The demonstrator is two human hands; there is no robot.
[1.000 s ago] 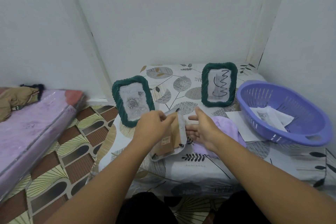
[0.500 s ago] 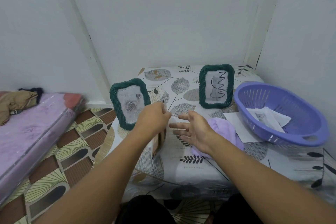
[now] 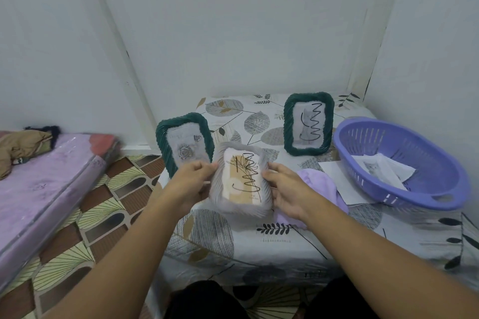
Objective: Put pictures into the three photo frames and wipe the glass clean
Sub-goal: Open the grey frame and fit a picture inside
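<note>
1. Head view: the grey frame (image 3: 241, 180) is up off the table (image 3: 285, 246), glass facing the camera, black scribbles across it.
2. Left hand (image 3: 193, 184) grips its left edge with curled fingers; right hand (image 3: 287, 190) clamps the right edge.
3. Two green frames stand behind: the rose frame (image 3: 184, 144) and the cat frame (image 3: 308, 123).
4. The purple cloth (image 3: 321, 186) lies beside the basket (image 3: 404, 163).

Three photo frames in view: two green ones (image 3: 184, 146) (image 3: 308, 123) and one grey (image 3: 241, 179). One purple basket (image 3: 404, 163), one lilac cloth (image 3: 320, 189), two hands (image 3: 190, 184) (image 3: 289, 190).
</note>
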